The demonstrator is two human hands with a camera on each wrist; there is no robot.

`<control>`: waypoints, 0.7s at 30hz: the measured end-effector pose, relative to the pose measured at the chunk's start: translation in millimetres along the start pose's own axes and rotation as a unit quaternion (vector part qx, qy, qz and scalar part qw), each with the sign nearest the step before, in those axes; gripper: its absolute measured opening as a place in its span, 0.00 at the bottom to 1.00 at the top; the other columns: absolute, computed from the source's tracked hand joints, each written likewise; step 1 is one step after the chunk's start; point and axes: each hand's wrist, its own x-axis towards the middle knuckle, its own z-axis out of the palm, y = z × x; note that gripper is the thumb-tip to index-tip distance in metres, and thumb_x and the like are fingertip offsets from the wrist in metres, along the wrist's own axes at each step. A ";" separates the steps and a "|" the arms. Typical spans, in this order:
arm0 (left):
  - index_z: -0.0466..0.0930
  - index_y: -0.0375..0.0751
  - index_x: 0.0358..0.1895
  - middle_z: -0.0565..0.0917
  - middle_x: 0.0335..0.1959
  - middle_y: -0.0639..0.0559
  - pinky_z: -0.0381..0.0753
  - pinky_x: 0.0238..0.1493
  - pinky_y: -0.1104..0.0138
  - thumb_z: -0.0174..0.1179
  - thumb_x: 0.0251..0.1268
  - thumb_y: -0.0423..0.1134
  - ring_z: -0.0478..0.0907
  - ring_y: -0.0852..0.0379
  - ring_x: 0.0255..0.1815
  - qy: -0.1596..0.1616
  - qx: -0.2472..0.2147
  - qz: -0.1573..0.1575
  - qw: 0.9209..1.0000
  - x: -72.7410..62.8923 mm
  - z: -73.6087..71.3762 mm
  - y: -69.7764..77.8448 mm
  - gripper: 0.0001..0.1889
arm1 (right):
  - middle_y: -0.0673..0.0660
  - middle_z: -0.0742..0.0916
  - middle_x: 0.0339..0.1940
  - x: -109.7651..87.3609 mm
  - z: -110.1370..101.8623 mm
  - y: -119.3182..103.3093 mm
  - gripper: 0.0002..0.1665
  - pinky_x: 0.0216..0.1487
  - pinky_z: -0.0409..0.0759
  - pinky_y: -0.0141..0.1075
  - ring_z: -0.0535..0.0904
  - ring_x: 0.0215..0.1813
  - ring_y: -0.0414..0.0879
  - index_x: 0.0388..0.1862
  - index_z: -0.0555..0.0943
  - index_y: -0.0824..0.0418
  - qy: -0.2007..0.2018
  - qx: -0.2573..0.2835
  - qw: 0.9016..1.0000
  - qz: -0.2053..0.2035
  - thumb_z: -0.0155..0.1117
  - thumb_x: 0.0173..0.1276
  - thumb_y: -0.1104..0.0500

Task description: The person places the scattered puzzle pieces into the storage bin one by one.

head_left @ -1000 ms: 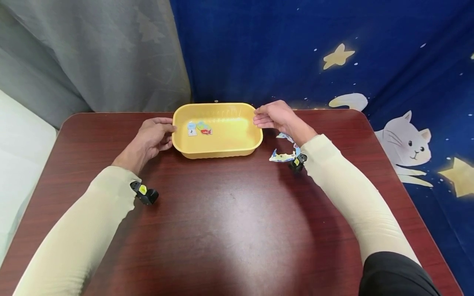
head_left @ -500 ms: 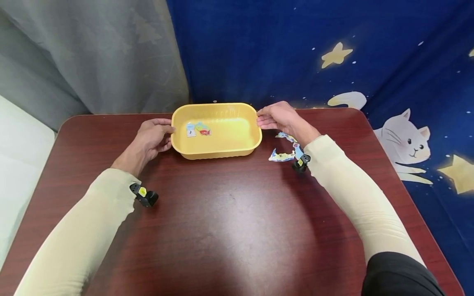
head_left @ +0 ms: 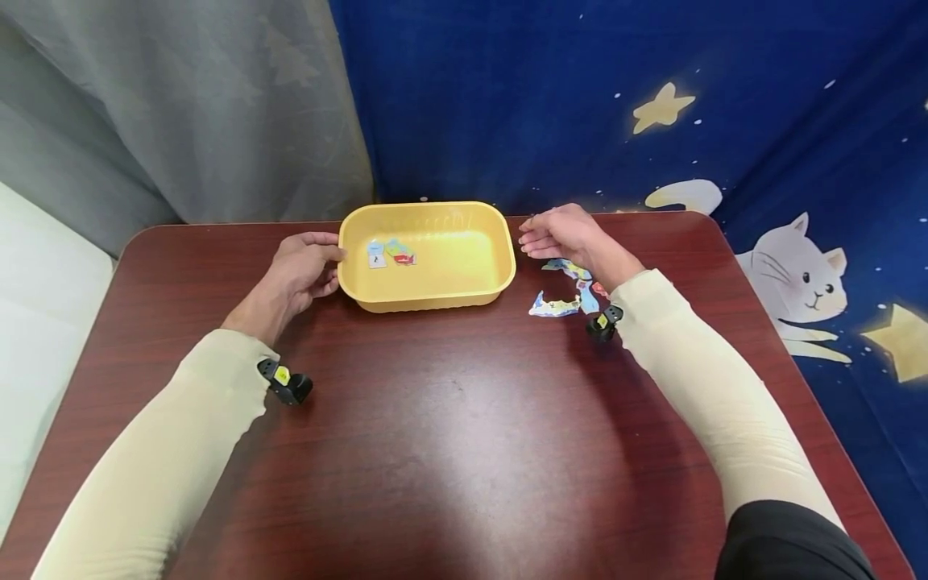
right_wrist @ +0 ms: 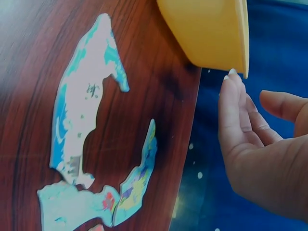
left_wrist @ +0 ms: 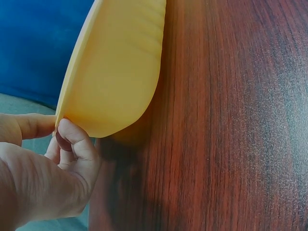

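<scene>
A yellow oblong plastic basin (head_left: 449,270) stands near the table's far edge. My left hand (head_left: 299,267) pinches its left rim; the left wrist view shows the thumb and fingertips on the basin's lip (left_wrist: 72,67). Beside the right end, my right hand (head_left: 567,234) holds nothing, its fingers loosely bent and a small gap from the rim. Inside the basin lie a small blue-and-white puzzle piece (head_left: 376,254) and some yellow-green and red pieces (head_left: 401,253). Several flat printed pieces, one long, white and blue (right_wrist: 77,106), form a C shape on the table below my right hand.
The dark red wooden table (head_left: 435,419) has rounded far corners. A grey curtain (head_left: 239,105) and a blue curtain (head_left: 493,97) with stars and a cat hang close behind it. A small red piece (head_left: 600,290) lies partly hidden by my right wrist.
My right hand has let go of the basin's right rim and moved a little to the right, uncovering more of the pieces. The left hand stays on the left rim.
</scene>
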 end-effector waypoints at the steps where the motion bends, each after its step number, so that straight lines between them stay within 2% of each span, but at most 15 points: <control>1: 0.67 0.47 0.62 0.74 0.42 0.48 0.81 0.28 0.73 0.56 0.71 0.40 0.72 0.60 0.21 0.000 0.000 0.000 1.000 0.2 -0.2 -0.2 0.19 | 0.59 0.88 0.31 0.2 -1.8 1.2 0.22 0.41 0.86 0.37 0.87 0.32 0.47 0.60 0.74 0.74 0.001 -0.006 1.000 -0.001 0.57 0.72 0.62; 6: 0.67 0.47 0.63 0.74 0.42 0.48 0.81 0.29 0.73 0.56 0.71 0.40 0.72 0.60 0.21 0.001 0.001 0.002 1.000 0.0 -0.9 -0.8 0.20 | 0.56 0.87 0.29 2.2 -10.7 6.8 0.22 0.41 0.85 0.33 0.84 0.30 0.43 0.61 0.73 0.75 0.010 -0.025 1.000 -0.009 0.56 0.72 0.63; 15: 0.66 0.45 0.62 0.76 0.34 0.50 0.81 0.26 0.73 0.56 0.70 0.39 0.72 0.61 0.19 -0.006 -0.004 0.004 1.000 -0.8 -0.6 -0.4 0.19 | 0.54 0.87 0.27 0.9 -25.9 14.6 0.14 0.37 0.83 0.30 0.82 0.25 0.40 0.50 0.79 0.71 0.036 -0.036 0.999 0.000 0.58 0.69 0.64; 21: 0.68 0.47 0.61 0.75 0.39 0.49 0.82 0.28 0.72 0.56 0.71 0.40 0.72 0.60 0.20 0.001 0.001 0.001 1.000 1.1 0.5 -0.2 0.18 | 0.52 0.87 0.26 0.7 -35.1 16.5 0.20 0.33 0.83 0.29 0.83 0.26 0.39 0.57 0.76 0.73 0.042 -0.064 0.997 0.010 0.56 0.71 0.62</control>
